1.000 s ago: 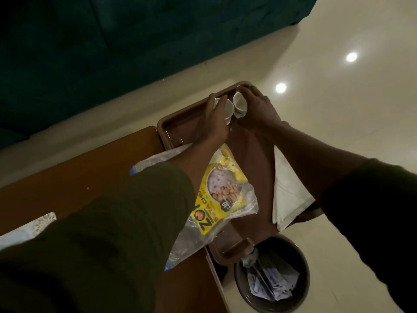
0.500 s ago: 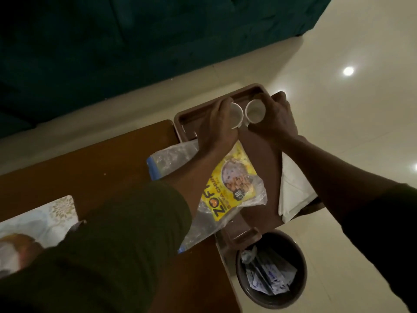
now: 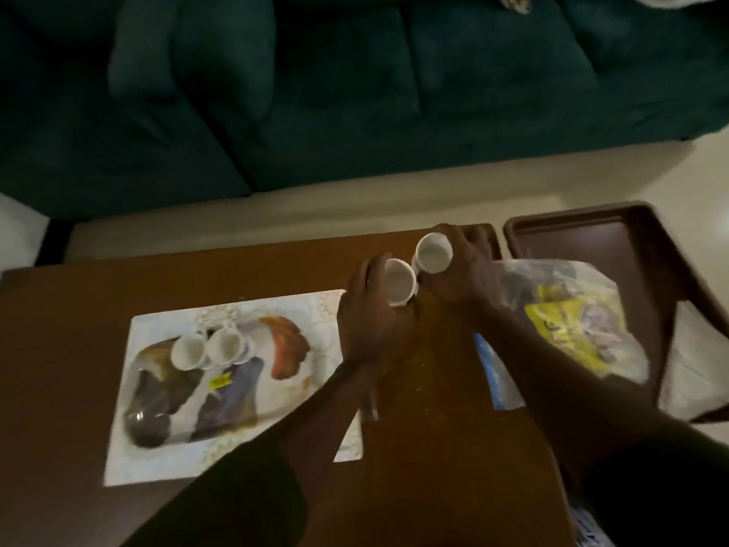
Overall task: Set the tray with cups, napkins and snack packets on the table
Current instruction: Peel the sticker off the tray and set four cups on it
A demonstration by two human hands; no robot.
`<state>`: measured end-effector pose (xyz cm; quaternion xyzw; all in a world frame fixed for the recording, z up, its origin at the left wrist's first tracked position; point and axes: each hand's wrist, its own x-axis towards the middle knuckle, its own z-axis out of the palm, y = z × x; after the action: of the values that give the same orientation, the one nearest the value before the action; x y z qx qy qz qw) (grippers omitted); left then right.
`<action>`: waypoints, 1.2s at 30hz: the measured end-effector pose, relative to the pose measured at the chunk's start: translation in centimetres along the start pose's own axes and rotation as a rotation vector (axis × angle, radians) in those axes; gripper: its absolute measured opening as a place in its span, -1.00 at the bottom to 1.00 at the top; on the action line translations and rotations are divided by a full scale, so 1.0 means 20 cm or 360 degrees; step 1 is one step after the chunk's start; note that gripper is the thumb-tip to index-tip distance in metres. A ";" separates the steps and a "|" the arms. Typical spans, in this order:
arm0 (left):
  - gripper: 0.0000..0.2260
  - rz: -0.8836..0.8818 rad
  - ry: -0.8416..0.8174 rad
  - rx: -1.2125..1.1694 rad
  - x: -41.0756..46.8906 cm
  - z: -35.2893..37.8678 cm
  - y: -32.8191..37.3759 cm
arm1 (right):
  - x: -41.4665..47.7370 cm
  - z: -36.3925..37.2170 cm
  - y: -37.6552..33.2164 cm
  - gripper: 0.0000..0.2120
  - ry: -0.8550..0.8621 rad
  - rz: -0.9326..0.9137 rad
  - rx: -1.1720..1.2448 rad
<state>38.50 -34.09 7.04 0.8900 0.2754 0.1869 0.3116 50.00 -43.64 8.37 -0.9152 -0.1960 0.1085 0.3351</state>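
Each hand holds one small white cup, and both cups have come off the tray since half a second ago, when they were still over its far end. The left hand point(image 3: 372, 325) wraps its fingers around the side of the nearer cup point(image 3: 399, 286), open mouth tilted toward the camera; the right hand point(image 3: 465, 270) grips the farther cup point(image 3: 433, 252) the same way, and the two cups touch rim to wall above the wooden table point(image 3: 252, 278), near its far right part. The view has also swung left, so the bin seen earlier is out of frame.

The cups are smooth, round and plain, pale inside (whether anything is in them cannot be told in this dim light). Two more white cups point(image 3: 209, 347) stand together on a rectangular printed placemat point(image 3: 165, 448), glossy, with brown, orange and blue shapes on a pale ground.

To the right, the brown tray point(image 3: 572, 238) sits with its raised rim and rounded corners, overhanging the table's right edge. A crinkled clear plastic bag holding a yellow snack packet point(image 3: 572, 325) lies across its near part and partly onto the table, and a white napkin point(image 3: 694, 373) shows at the tray's right side.

The table is dark polished wood with a few pale specks. Beyond it runs a strip of pale floor, then a deep green upholstered sofa point(image 3: 315, 92) with soft cushions. Both forearms are bare below dark sleeves.
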 end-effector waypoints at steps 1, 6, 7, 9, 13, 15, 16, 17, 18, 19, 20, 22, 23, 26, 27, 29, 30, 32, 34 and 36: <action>-0.45 0.0002 0.0074 -0.0004 -0.01 -0.11 -0.07 | -0.03 0.09 -0.10 -0.46 -0.0013 -0.0027 0.0024; -0.48 -0.0036 0.0289 0.0098 -0.04 -0.53 -0.40 | -0.18 0.43 -0.53 -0.38 -0.0061 -0.0113 0.0147; -0.49 -0.0087 0.0278 0.0132 -0.08 -0.59 -0.47 | -0.21 0.49 -0.60 -0.38 -0.0091 -0.0118 0.0136; -0.49 -0.0176 0.0235 0.0219 -0.19 -0.68 -0.66 | -0.32 0.63 -0.71 -0.37 -0.0162 -0.0090 0.0145; -0.50 -0.0428 0.0149 0.0306 -0.46 -0.78 -0.98 | -0.60 0.90 -0.78 -0.28 -0.0289 0.0091 0.0044; -0.55 -0.0626 0.0174 0.0294 -0.55 -0.81 -1.08 | -0.70 1.00 -0.78 -0.22 -0.0348 0.0069 -0.0010; -0.55 -0.0720 0.0158 0.0294 -0.58 -0.82 -1.14 | -0.74 1.05 -0.78 -0.19 -0.0385 0.0036 -0.0021; -0.53 -0.0810 0.0128 0.0286 -0.60 -0.83 -1.19 | -0.76 1.08 -0.78 -0.19 -0.0409 0.0008 -0.0024; -0.50 -0.0895 0.0096 0.0262 -0.61 -0.83 -1.22 | -0.78 1.12 -0.79 -0.21 -0.0415 0.0002 -0.0011; -0.48 -0.0965 0.0079 0.0219 -0.62 -0.84 -1.26 | -0.80 1.14 -0.80 -0.27 -0.0409 0.0017 0.0010; -0.47 -0.1002 0.0080 0.0175 -0.62 -0.85 -1.28 | -0.82 1.17 -0.81 -0.34 -0.0401 0.0047 0.0036; -0.47 -0.1033 0.0091 0.0101 -0.61 -0.85 -1.32 | -0.85 1.23 -0.83 -0.41 -0.0426 0.0136 0.0047; -0.47 -0.1042 0.0092 0.0067 -0.60 -0.84 -1.33 | -0.87 1.25 -0.84 -0.41 -0.0442 0.0174 0.0034; -0.48 -0.1108 0.0062 -0.0022 -0.58 -0.84 -1.34 | -0.90 1.31 -0.86 -0.36 -0.0397 0.0188 0.0021; -0.48 -0.1144 0.0053 -0.0037 -0.57 -0.83 -1.35 | -0.91 1.33 -0.88 -0.32 -0.0392 0.0188 0.0034; -0.46 -0.1191 0.0005 -0.0061 -0.57 -0.83 -1.35 | -0.92 1.34 -0.90 -0.23 -0.0446 0.0218 0.0036; -0.43 -0.1193 -0.0039 -0.0064 -0.57 -0.83 -1.35 | -0.93 1.33 -0.90 -0.20 -0.0480 0.0232 0.0020; -0.33 -0.1160 -0.0129 0.0018 -0.59 -0.85 -1.34 | -0.93 1.31 -0.89 -0.22 -0.0496 0.0187 -0.0122; -0.27 -0.1095 -0.0169 0.0214 -0.63 -0.87 -1.36 | -0.92 1.27 -0.87 -0.34 -0.0482 0.0063 -0.0360; -0.31 -0.0989 -0.0162 0.0347 -0.67 -0.89 -1.39 | -0.90 1.24 -0.85 -0.45 -0.0519 -0.0061 -0.0480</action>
<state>8.75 -15.93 -0.27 0.7997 0.5362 0.0077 0.2699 20.70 -25.37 2.05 -0.9214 -0.2789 0.2181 0.1603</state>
